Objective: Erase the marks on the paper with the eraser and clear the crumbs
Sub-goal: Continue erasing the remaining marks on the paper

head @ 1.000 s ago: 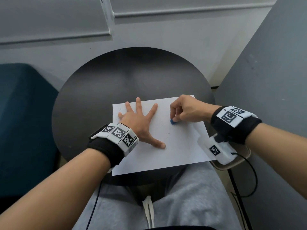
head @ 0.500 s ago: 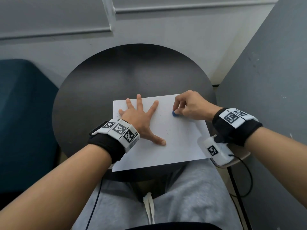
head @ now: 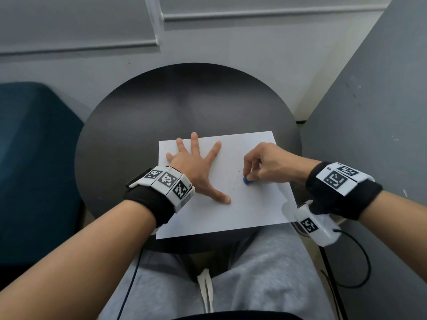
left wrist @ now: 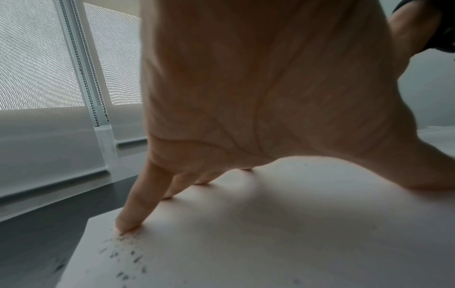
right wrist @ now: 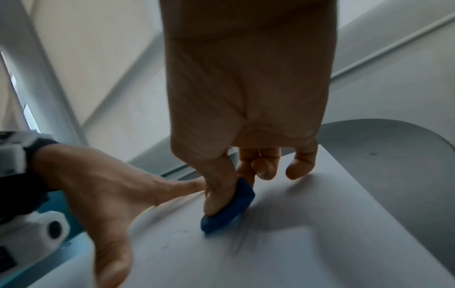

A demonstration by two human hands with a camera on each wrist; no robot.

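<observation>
A white sheet of paper (head: pixel 249 204) lies on the near half of the round dark table (head: pixel 138 125). My left hand (head: pixel 196 165) is spread flat on the sheet's left part, fingers straight, pressing it down. My right hand (head: pixel 251 174) pinches a small blue eraser (head: pixel 247 180) between thumb and fingers, its lower edge on the paper right of centre. In the right wrist view the blue eraser (right wrist: pixel 229 210) meets the sheet beside faint grey pencil strokes (right wrist: pixel 243 241). Dark crumbs (left wrist: pixel 125 255) lie by my little finger near the sheet's left edge.
A dark teal seat (head: pixel 34 172) stands left of the table. A grey wall panel (head: pixel 374 135) rises close on the right. Behind the table runs a pale wall with window blinds (left wrist: pixel 37 58). My grey-trousered lap (head: pixel 231 285) is under the table's near edge.
My right hand has pulled the eraser back toward me across the paper after pushing it away half a second ago. The left hand has kept its place on the sheet.
</observation>
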